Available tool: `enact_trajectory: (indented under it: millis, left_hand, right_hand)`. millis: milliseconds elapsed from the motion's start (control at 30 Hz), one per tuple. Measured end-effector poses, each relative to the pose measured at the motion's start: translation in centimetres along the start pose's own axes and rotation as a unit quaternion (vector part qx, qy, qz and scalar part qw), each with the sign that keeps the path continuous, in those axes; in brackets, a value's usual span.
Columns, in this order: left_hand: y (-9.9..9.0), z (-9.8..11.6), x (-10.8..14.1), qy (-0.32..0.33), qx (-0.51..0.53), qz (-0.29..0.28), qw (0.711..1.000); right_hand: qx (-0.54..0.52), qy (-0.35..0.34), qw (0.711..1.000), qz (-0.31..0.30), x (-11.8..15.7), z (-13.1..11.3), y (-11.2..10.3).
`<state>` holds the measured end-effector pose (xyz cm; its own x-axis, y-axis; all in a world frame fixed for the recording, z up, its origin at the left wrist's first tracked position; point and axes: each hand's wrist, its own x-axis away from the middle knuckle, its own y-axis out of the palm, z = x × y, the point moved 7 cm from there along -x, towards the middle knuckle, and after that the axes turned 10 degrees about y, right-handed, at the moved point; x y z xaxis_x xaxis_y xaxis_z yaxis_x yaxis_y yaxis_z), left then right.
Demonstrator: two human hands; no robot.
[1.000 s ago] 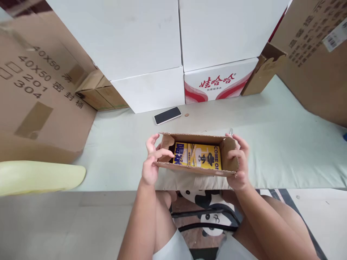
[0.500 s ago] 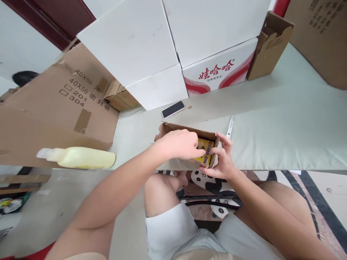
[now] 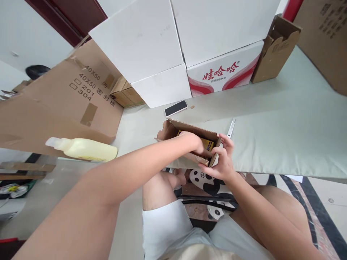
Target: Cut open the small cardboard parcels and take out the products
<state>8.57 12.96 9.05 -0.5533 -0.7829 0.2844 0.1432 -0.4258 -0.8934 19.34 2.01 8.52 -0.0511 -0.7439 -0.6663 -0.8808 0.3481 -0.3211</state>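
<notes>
A small open cardboard box (image 3: 196, 129) lies near the front edge of the table, with a yellow packet (image 3: 208, 144) printed in dark letters inside. My left hand (image 3: 193, 141) reaches down into this box over the yellow packet, and its fingers are hidden by the hand and the front wall. At the box's right end, my right hand (image 3: 224, 162) grips the end wall, with fingers on the far and near corners. A utility knife (image 3: 231, 128) lies on the table just beyond my right hand.
A dark-faced, white-edged slab (image 3: 176, 108) lies behind the box. At left are a pale yellow pump bottle (image 3: 90, 149) on its side and a large brown carton (image 3: 67, 108). White cartons (image 3: 162, 81) stand along the back, with an upright open cardboard box (image 3: 273, 57) beside them.
My left hand has gone deeper into the box, so its fingers no longer show. My right hand keeps its grip. The camera view has shifted slightly.
</notes>
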Motion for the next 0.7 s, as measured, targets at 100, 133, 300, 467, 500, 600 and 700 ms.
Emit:
enact_trajectory:
  millis: [100, 133, 300, 467, 500, 600, 700]
  left_hand:
    - [-1.0, -0.2, 0.9, -0.07, -0.073, -0.122, 0.987]
    - [-1.8, -0.3, 1.4, -0.103, -0.082, -0.132, 0.982]
    - [-4.8, 0.9, 3.8, -0.159, -0.053, -0.09, 0.982]
    - [-8.7, 0.5, 5.0, -0.112, -0.131, -0.031, 0.985]
    - [-9.3, -0.4, 5.3, -0.115, -0.132, -0.043, 0.984]
    - [-10.6, -3.9, 6.2, -0.118, -0.112, -0.073, 0.984]
    - [-12.1, -5.9, 6.9, -0.102, -0.163, -0.034, 0.981]
  right_hand:
    - [-0.012, 0.008, 1.0, 0.0, 0.0, -0.2, 0.1]
    - [-0.017, 0.009, 1.0, -0.001, -0.1, -0.3, 0.3]
    - [-0.037, -0.003, 0.999, 0.012, -0.3, -0.7, 0.7]
    - [-0.044, 0.003, 0.999, 0.015, -0.5, -0.3, 0.6]
    - [-0.043, 0.005, 0.999, 0.013, -0.6, -0.2, 0.6]
    - [-0.042, 0.004, 0.999, 0.015, -0.7, -0.3, 0.5]
    - [-0.043, 0.002, 0.999, 0.016, -0.7, -0.5, 0.5]
